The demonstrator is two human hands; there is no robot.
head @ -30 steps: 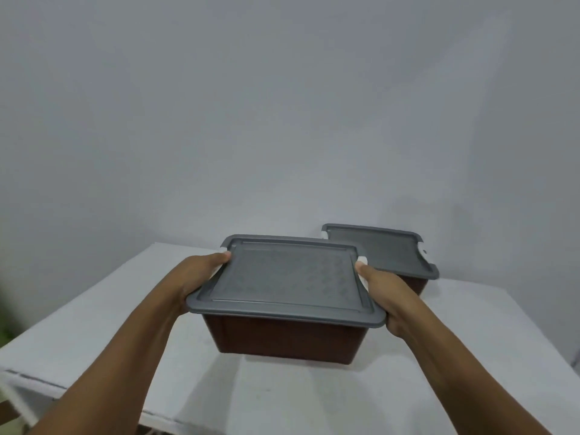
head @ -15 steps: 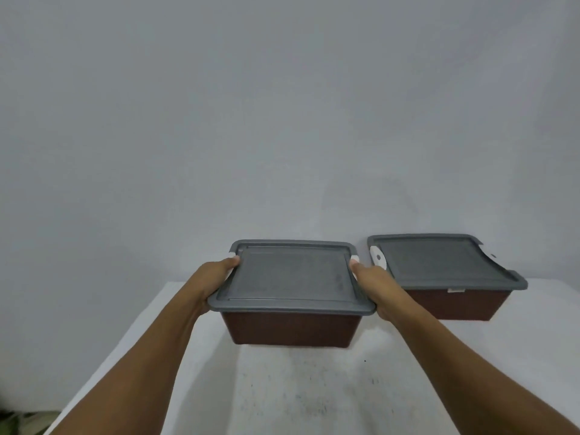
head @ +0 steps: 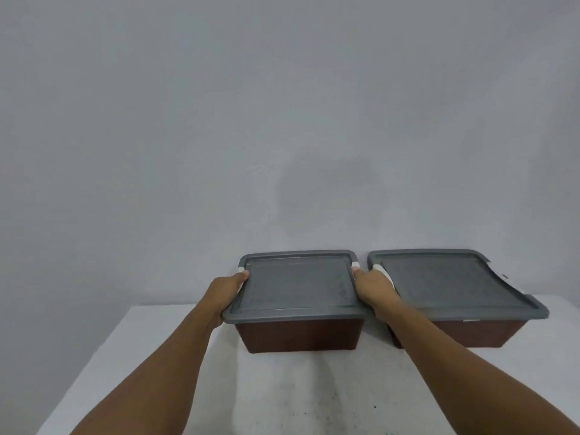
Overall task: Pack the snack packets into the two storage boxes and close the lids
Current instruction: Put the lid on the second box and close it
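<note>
The left storage box [head: 298,335] sits upright between the hands: dark brown body, flat grey lid [head: 295,284] seated level on top, white clips [head: 355,264] at its far corners. The left hand [head: 227,291] grips its left rim and the right hand [head: 373,285] its right rim. The right storage box [head: 455,332] — same brown and grey — stands just beyond the right hand, its own lid [head: 448,281] on too.
</note>
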